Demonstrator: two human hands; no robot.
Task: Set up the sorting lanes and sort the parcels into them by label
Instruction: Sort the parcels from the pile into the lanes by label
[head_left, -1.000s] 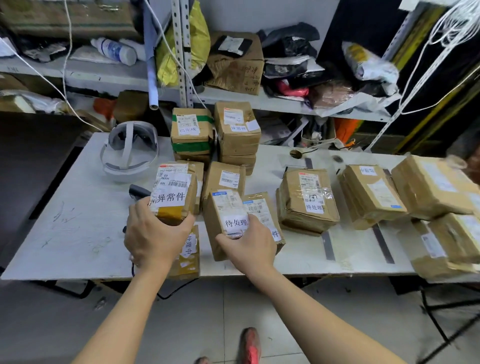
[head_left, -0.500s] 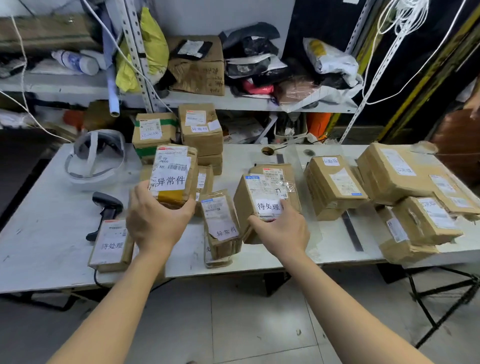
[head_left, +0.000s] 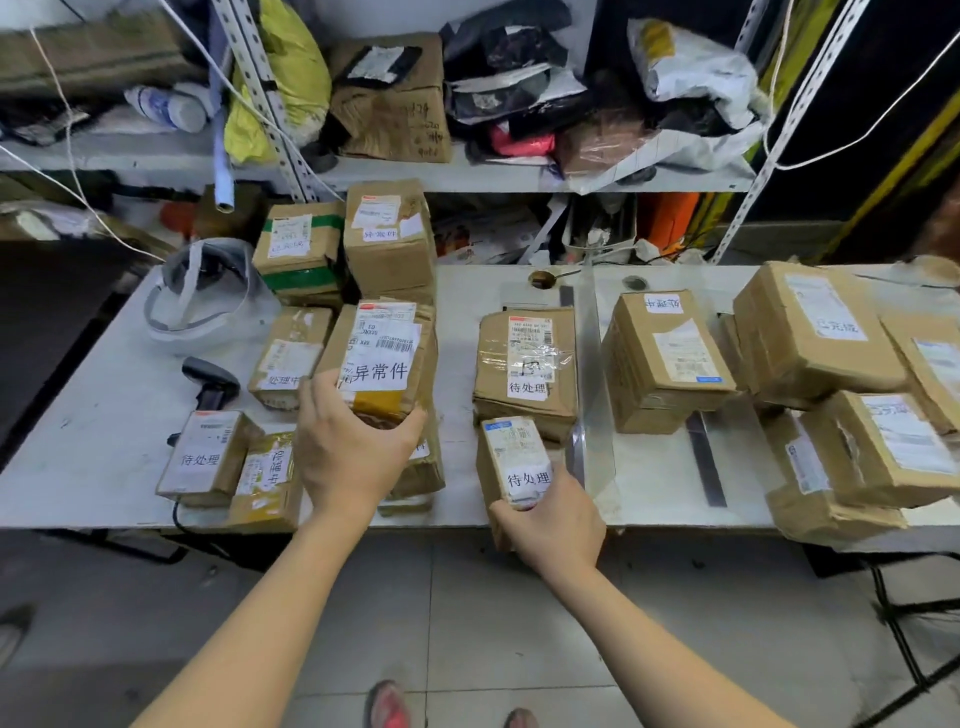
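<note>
While both grips are clenched on parcels, each box juts out beyond the knuckles, away from the person. The 异常件 parcel (head_left: 384, 358) is grasped at its near end by the left grip (head_left: 353, 447), well left of the divider (head_left: 592, 364) and raised above the other boxes there. Its white label is turned to the camera and reads 异常件 in black, under a barcode sticker. Its long axis runs from the grip up and away.

The small parcel (head_left: 514, 462) is grasped at its near end by the right grip (head_left: 550, 525), just left of the divider, at the front edge of the desk (head_left: 104, 415). Its tag reads 待处理, upright to the person, and its long axis is pointed away, toward a larger parcel (head_left: 527, 364) also tagged 待处理, laid flat just left of the divider. Whether the small parcel touches the desk cannot be told. Just right of the divider, a box (head_left: 670, 358) is tagged 处理中, upside down to the person.
</note>
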